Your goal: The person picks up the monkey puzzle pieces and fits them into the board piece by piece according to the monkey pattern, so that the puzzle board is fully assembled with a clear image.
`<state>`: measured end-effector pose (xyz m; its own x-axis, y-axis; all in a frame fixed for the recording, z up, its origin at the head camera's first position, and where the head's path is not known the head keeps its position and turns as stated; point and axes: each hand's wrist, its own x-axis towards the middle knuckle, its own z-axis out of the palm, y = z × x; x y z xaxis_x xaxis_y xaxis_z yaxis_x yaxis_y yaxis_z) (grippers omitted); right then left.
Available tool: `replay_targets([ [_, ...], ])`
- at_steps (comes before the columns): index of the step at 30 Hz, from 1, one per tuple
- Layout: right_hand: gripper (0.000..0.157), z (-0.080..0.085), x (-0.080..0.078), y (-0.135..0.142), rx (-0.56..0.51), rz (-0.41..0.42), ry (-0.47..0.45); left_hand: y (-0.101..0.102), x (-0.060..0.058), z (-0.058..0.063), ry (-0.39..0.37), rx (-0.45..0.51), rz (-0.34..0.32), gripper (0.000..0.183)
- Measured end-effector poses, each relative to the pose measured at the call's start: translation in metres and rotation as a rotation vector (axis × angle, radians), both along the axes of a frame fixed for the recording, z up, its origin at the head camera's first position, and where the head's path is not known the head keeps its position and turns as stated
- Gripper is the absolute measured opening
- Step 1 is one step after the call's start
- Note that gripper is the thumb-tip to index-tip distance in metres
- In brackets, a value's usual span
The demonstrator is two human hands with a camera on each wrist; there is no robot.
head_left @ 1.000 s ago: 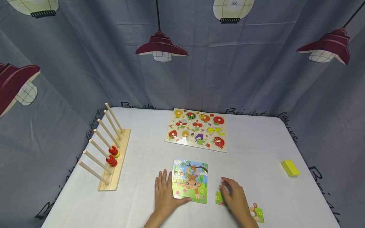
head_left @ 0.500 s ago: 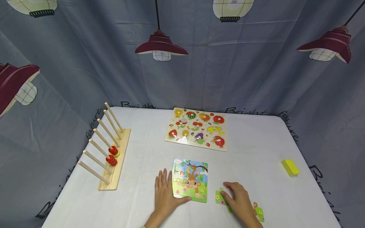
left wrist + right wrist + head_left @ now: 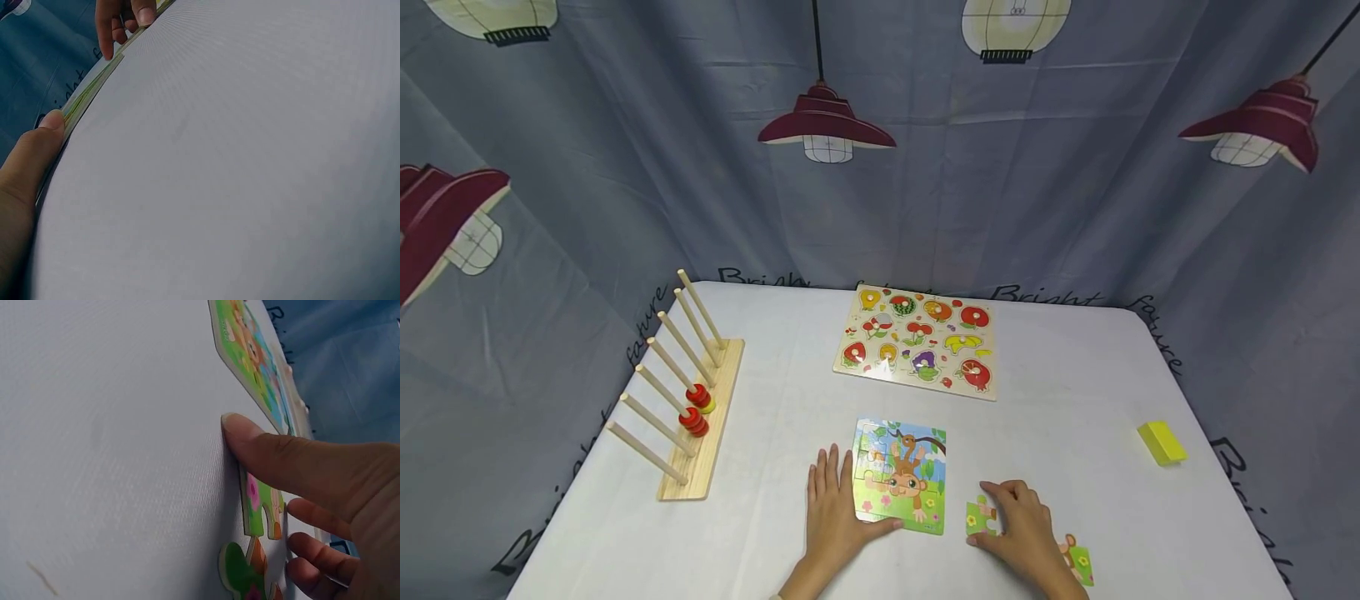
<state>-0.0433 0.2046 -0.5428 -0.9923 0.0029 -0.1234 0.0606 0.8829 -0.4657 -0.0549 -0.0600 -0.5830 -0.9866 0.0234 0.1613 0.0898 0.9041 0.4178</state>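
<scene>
My left hand (image 3: 841, 518) lies with straight fingers beside the left edge of a monkey jigsaw puzzle (image 3: 901, 475), its thumb along the puzzle's lower edge. To the right of the puzzle, my right hand (image 3: 1024, 533) has its thumb and forefinger round a green puzzle piece (image 3: 977, 518) on the table. The right wrist view shows the thumb at one edge of that piece (image 3: 252, 506), which bears a pink flower. Another piece (image 3: 240, 569) lies close behind it, hidden under the hand from above. More loose pieces (image 3: 1081, 563) show past the right wrist.
A wooden fruit puzzle board (image 3: 917, 343) lies at the back of the white table (image 3: 790, 400). On the left stands a rack of wooden pegs (image 3: 722, 392) with red and yellow rings (image 3: 694, 422). A yellow block (image 3: 1162, 443) sits at the right.
My right thumb has moved toward me and away from the forefinger, to the near edge of the green piece, uncovering more of it. The left hand and the monkey puzzle have stayed put.
</scene>
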Motion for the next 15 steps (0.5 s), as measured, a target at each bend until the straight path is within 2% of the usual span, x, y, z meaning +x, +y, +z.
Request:
replay_targets([
  [15, 0.076, 0.0061, -0.0002, -0.0032, -0.021, -0.041, -0.036, -0.0002, -0.0002, -0.0003, 0.0, -0.002, 0.001, 0.126],
])
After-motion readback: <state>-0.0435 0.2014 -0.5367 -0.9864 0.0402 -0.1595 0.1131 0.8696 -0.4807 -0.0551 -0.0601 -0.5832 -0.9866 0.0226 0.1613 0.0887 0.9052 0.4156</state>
